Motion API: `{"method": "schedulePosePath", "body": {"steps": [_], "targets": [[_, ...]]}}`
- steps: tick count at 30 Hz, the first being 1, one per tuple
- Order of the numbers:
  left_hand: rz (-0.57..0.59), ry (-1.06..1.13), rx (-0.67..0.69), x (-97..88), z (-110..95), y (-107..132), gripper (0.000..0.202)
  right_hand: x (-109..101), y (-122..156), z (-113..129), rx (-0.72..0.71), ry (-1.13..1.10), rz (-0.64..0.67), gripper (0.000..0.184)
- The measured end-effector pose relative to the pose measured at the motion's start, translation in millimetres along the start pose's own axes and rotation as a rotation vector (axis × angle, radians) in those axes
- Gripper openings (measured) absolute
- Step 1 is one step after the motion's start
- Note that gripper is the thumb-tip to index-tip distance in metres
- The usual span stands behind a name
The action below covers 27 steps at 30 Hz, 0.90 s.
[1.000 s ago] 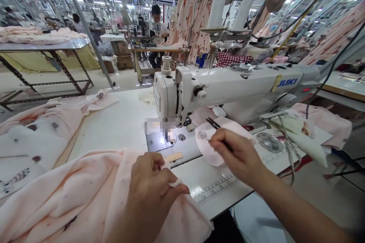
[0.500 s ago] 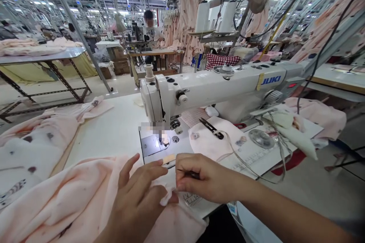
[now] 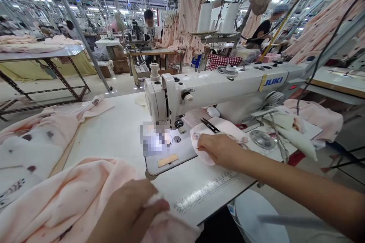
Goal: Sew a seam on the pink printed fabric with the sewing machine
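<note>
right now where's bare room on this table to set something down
Bare: tabletop between pink cloth and JUKI sewing machine, and the strip along the printed ruler. Crowded: around the right hand, with black thread snips and rounded pink piece.

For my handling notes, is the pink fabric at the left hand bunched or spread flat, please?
Bunched: the pink fabric lies in raised, curving folds beside the left hand.

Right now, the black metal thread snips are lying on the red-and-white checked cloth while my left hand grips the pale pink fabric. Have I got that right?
Not quite: the black thread snips are lying on the round-edged, pale pink cloth piece, as the head view shows. Your left hand does grip the pale pink fabric.
</note>
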<state>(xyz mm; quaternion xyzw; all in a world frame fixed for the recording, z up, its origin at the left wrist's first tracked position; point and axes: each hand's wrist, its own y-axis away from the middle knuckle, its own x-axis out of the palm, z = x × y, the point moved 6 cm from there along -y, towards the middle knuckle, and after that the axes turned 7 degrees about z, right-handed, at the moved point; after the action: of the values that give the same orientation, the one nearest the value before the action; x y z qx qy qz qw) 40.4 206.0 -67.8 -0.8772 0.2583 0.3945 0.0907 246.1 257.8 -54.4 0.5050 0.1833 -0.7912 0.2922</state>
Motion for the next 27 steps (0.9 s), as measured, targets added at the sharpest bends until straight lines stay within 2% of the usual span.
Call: {"method": "schedulePosePath", "body": {"steps": [2,5,7,9,11,14,17,22,27], "targets": [[0.074,0.133,-0.154,-4.6,4.6,-4.9,0.022,-0.1,5.8,7.5,0.047,-0.033,-0.032,0.010],[0.191,0.267,-0.181,-12.0,-3.0,-21.1,0.022,21.5,12.2,39.3,0.078,-0.224,0.027,0.028],[0.179,0.305,-0.190,-19.7,-5.8,-31.6,0.028,36.1,13.7,55.8,0.087,-0.322,0.074,0.023],[0.117,0.342,-0.227,-25.7,-2.7,-37.9,0.039,40.7,13.8,60.0,0.107,-0.345,0.089,0.017],[0.094,0.398,-0.267,-25.1,3.2,-40.0,0.043,34.6,13.5,57.0,0.113,-0.335,0.063,0.026],[0.124,0.526,-0.300,-16.7,10.9,-39.3,0.045,19.2,12.3,57.4,0.027,-0.247,-0.007,0.038],[0.151,0.602,-0.330,-10.3,14.6,-38.2,0.046,17.0,8.7,60.3,0.002,-0.101,-0.028,0.054],[0.163,0.639,-0.358,-7.8,15.2,-38.4,0.048,20.3,3.4,64.0,-0.017,-0.007,-0.133,0.036],[0.142,0.629,-0.331,-8.4,16.5,-36.7,0.047,10.7,7.4,72.4,-0.170,-0.211,-0.182,0.028]]}}
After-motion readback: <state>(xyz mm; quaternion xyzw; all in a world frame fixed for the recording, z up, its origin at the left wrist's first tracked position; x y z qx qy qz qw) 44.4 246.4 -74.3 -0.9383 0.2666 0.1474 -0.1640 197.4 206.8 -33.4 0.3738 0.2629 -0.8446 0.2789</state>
